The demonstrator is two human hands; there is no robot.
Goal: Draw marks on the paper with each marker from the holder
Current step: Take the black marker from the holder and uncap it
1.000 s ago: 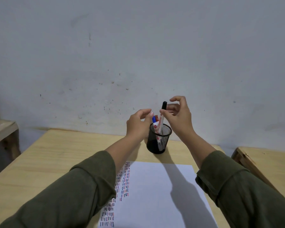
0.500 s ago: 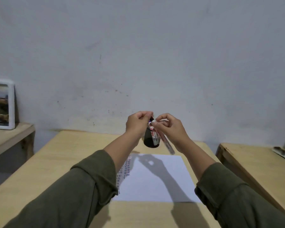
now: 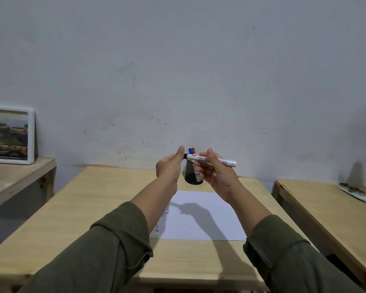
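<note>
I hold a white marker (image 3: pixel 211 160) level in front of me, above the table. My right hand (image 3: pixel 217 176) grips its barrel. My left hand (image 3: pixel 170 166) pinches the black cap at the marker's left end. Behind my hands a black mesh holder (image 3: pixel 192 178) stands on the wooden table (image 3: pixel 97 208), with a blue and a red marker top (image 3: pixel 191 150) showing above it. White paper (image 3: pixel 201 220) lies in front of the holder, with rows of short coloured marks (image 3: pixel 165 212) along its left edge, partly hidden by my left arm.
A framed picture (image 3: pixel 10 135) leans on the wall on a low wooden bench (image 3: pixel 19 174) at the left. A second wooden table (image 3: pixel 325 208) at the right carries a flat white object (image 3: pixel 359 195) near its far edge.
The marker has come out of the holder and turned from upright to level. My left hand has moved from the holder's rim onto the marker's cap. The view has tilted up.
</note>
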